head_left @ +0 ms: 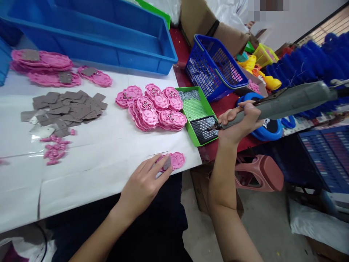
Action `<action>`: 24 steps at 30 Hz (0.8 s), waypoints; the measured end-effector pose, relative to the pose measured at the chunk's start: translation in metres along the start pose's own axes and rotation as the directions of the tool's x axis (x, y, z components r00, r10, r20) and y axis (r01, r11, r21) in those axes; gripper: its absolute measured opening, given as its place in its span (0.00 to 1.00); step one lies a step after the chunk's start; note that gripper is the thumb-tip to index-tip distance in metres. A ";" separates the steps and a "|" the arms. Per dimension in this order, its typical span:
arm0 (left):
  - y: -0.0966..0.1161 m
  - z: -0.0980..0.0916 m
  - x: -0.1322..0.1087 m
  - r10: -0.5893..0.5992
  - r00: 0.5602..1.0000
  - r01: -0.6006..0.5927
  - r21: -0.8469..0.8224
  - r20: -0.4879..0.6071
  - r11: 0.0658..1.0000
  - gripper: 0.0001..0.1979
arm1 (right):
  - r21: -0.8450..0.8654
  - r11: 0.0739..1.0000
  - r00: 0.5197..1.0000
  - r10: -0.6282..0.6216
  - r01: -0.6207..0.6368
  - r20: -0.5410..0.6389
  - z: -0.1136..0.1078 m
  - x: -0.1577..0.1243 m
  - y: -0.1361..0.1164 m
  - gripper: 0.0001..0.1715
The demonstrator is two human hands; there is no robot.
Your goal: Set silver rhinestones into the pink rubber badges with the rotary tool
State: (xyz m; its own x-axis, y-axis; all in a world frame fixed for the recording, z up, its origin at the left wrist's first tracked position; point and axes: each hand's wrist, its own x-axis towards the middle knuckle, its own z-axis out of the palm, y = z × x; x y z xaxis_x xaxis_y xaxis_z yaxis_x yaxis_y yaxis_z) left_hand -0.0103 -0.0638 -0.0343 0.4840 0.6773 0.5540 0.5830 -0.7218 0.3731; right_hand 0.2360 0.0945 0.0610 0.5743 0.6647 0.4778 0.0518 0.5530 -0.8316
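My left hand [145,182] presses a small grey plate [167,163] onto a pink plastic part [177,160] near the table's front edge, its fingers bent over both. In my right hand [240,122] is a grey electric screwdriver [294,102], fingers wrapped round its body. The screwdriver's tip points down at the black screw tray [203,133], which holds small screws and sits in a green tray [194,140]. Whether a screw is on the tip, I cannot tell. Stacked pink parts [147,112] with shiny metal pieces lie left of the green tray.
Grey plates [68,107] are heaped at the left, beside small pink pieces [56,147]. More pink parts [51,80] lie behind them. A large blue bin [109,54] and a blue basket [212,69] stand at the back. A pink stool [259,173] is below right.
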 end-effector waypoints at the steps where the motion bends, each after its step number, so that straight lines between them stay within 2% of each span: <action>1: 0.000 0.000 0.000 -0.007 1.000 0.007 -0.005 -0.002 1.000 0.16 | -0.001 1.000 1.000 0.004 -0.004 -0.003 0.000 0.000 0.000 0.08; 10: 0.000 0.001 0.000 -0.022 1.000 0.022 -0.013 -0.002 1.000 0.17 | 0.002 0.999 0.999 0.052 -0.052 -0.010 0.003 -0.001 0.005 0.11; 13: 0.000 0.002 0.000 -0.021 1.000 0.021 -0.001 -0.016 1.000 0.16 | -0.015 1.000 1.000 0.006 -0.006 0.024 -0.001 0.003 0.006 0.09; 16: 0.001 0.003 0.001 -0.019 1.000 0.019 0.001 -0.022 1.000 0.14 | 0.017 0.997 0.993 -0.076 0.075 0.095 -0.006 0.003 -0.006 0.10; 19: 0.000 0.003 0.001 -0.018 1.000 0.017 -0.010 -0.015 1.000 0.14 | 0.094 0.989 0.980 -0.125 0.111 0.153 -0.003 -0.017 -0.032 0.08; 22: 0.000 0.003 0.001 -0.028 1.000 0.028 -0.017 -0.009 0.999 0.14 | 0.191 0.981 0.944 -0.077 0.016 0.320 0.011 -0.055 -0.057 0.06; 24: 0.000 0.003 0.001 -0.034 0.999 0.034 -0.021 -0.011 0.999 0.14 | 0.220 0.971 0.889 -0.021 -0.091 0.458 0.021 -0.079 -0.063 0.05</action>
State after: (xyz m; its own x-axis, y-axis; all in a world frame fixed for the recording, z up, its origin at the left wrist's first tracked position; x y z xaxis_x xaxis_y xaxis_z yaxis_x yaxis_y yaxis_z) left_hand -0.0081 -0.0630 -0.0361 0.4565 0.7000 0.5491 0.5850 -0.7012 0.4076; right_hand 0.1702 0.0176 0.0816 0.1355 0.8094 0.5715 -0.1811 0.5873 -0.7888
